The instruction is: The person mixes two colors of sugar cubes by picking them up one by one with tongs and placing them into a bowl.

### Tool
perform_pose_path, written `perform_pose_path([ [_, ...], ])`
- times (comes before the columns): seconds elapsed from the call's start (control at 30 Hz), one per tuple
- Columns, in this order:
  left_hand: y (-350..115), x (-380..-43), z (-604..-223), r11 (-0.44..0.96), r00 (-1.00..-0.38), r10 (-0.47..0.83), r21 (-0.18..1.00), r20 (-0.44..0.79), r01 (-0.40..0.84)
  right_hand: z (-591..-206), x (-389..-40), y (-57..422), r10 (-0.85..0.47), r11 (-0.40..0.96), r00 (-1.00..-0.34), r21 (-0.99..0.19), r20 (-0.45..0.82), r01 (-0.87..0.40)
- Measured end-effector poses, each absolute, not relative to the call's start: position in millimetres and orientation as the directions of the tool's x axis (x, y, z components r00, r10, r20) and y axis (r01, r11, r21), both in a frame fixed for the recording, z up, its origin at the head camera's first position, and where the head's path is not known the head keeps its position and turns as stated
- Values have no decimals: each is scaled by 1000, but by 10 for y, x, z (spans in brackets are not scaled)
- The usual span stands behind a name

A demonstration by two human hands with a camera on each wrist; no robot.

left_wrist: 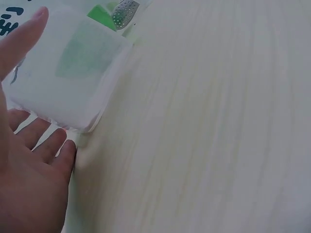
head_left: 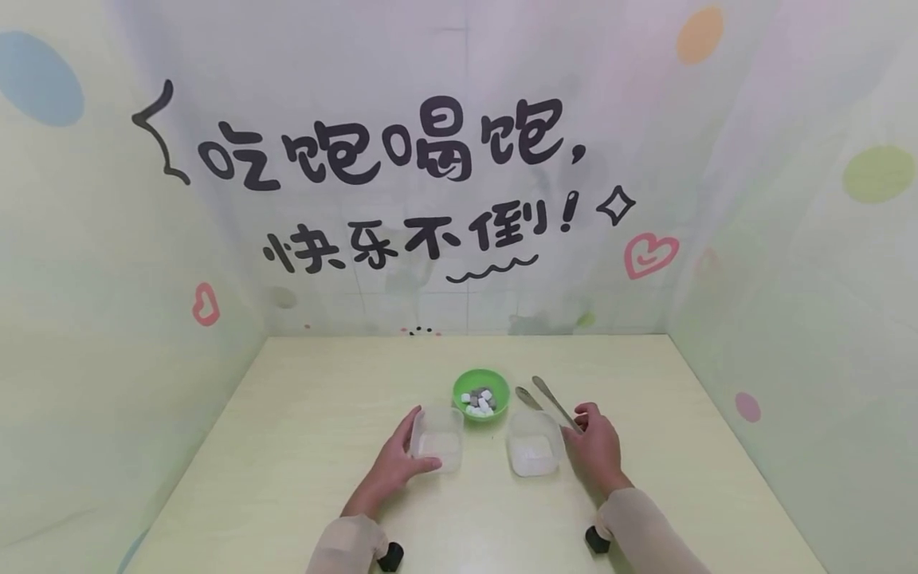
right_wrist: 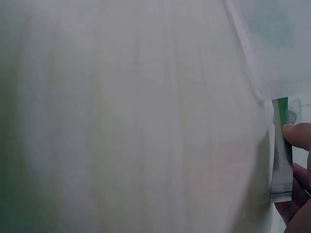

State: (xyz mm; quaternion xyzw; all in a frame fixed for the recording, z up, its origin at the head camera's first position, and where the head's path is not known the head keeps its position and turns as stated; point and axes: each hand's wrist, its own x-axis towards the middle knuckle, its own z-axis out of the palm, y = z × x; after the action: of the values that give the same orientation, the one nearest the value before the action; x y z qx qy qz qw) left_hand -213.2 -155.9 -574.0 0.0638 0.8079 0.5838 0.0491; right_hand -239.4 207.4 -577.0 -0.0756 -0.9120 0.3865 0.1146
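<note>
My left hand (head_left: 394, 462) cups the left side of a clear plastic container (head_left: 443, 422), thumb across its near side and fingers around its left edge. In the left wrist view, the left hand (left_wrist: 36, 179) has its thumb in front of the container (left_wrist: 92, 63). My right hand (head_left: 598, 450) holds metal tongs (head_left: 554, 400) near their bent end, their arms pointing away toward the back. A perforated tong head (left_wrist: 125, 14) shows in the left wrist view. Beside this hand stands a second clear plastic container (head_left: 534, 458).
Behind the two containers stands a green bowl (head_left: 459, 391) with several white and grey cubes (head_left: 485, 402) in it. Everything rests on a pale wooden table (head_left: 301, 414). A printed curtain (head_left: 402, 64) with dark writing closes off the back and both sides.
</note>
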Motion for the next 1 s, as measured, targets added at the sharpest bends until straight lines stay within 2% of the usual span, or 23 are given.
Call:
perform_pose_path([
  [0.33, -1700, -2055, -5708, 486, -982, 185, 866, 30, 117, -5724, -2352, 2111, 196, 713, -968, -701, 156, 32],
  [0.53, -1872, -1965, -5708, 596, -973, 216, 777, 86, 201, -5700, -2284, 2140, 101, 761, -984, -649, 148, -19],
  [0.8, -2044, -1896, -5702, 792, -922, 326, 471, 209, 387, -5684, -2137, 2246, -57, 816, -966, -545, 252, -190],
  [1.0, -2118, -1847, -5626, 835, -902, 370, 347, 223, 428, -5647, -2024, 2321, -176, 872, -947, -404, 270, -278],
])
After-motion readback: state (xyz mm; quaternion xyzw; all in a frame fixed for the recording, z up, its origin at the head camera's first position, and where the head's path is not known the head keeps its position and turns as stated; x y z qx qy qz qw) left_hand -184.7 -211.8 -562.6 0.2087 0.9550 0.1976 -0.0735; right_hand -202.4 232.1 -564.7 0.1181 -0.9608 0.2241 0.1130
